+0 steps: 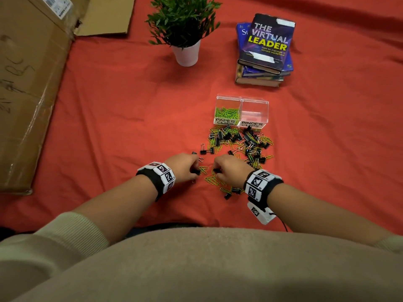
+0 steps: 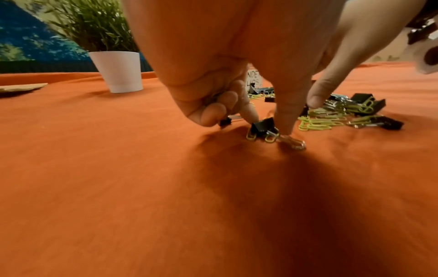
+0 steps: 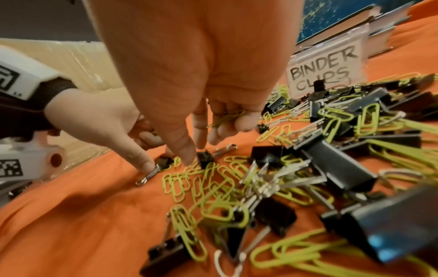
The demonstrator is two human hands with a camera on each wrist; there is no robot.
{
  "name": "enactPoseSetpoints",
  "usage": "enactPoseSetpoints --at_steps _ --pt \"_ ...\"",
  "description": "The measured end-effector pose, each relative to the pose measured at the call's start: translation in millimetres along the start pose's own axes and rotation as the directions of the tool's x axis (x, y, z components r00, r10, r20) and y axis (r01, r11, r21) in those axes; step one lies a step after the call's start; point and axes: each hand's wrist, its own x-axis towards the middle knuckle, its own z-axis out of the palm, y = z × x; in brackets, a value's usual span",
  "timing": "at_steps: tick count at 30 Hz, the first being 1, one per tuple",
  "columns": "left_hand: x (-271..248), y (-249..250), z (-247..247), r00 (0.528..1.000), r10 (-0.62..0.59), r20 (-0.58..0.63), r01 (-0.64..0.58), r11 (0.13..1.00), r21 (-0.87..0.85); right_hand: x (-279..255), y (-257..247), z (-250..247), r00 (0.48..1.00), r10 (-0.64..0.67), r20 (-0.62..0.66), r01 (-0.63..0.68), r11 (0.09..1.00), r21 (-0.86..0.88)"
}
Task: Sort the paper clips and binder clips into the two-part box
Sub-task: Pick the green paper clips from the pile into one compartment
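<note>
Over the pile, both hands [image 1: 185,167] [image 1: 231,171] pinch binder clips [image 2: 263,126]

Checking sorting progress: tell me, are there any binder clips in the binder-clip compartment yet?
No, the compartment labelled BINDER CLIPS shows only clear walls and red cloth.

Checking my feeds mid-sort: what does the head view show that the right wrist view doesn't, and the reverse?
Only the head view: green paper clips already in the box's left compartment, the potted plant.

Only the right wrist view: a green paper clip tucked in the right hand's curled fingers.

Both: the left hand, the mixed pile, the BINDER CLIPS label.
</note>
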Motion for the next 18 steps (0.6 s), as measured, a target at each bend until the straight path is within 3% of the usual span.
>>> enactPoseSetpoints --at_steps 7,14,18 --pt "5 2 0 1.000 0.020 0.012 -0.020 1.000 0.006 2 15 -9 0.982 0.154 -0.112 -0.147 0.987 0.065" --pt "9 3 -4 1.000 0.010 -0.027 -0.010 1.000 0.003 -5 -2 2 0.998 0.054 -0.038 -0.056 0.998 -0.041" --pt "11 5 -11 0.991 -0.047 -0.123 0.033 0.993 -0.117 -4 -10 13 0.999 0.018 -0.047 -0.024 0.993 -0.119"
